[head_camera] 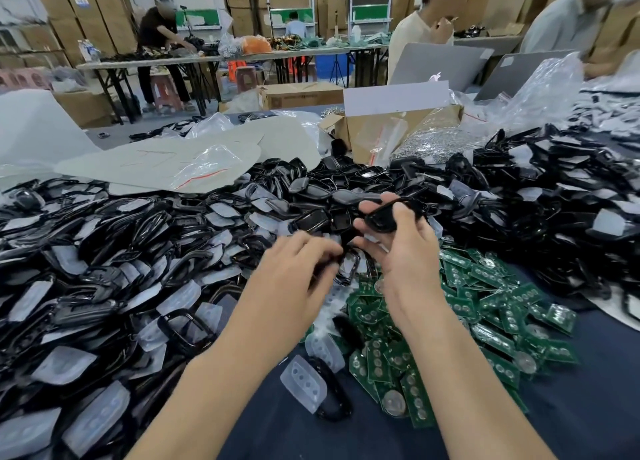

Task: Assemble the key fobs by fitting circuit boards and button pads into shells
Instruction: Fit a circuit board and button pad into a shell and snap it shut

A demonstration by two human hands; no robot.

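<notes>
At my far left, black shells [86, 286] and clear button pads [62, 366] lie heaped. My left hand [298, 265] curls its fingers down at a black frame [349, 269]; whether they pinch it I cannot tell. My right hand [408, 255] grips a shell half [382, 218] between thumb and fingertips above the heap, its long axis running left to right, right end tilted up. Green circuit boards [491, 307] pile rightward on the dark blue tablecloth [588, 407]. Beyond stand folding tables [145, 65] and stacked cardboard boxes [86, 16].
</notes>
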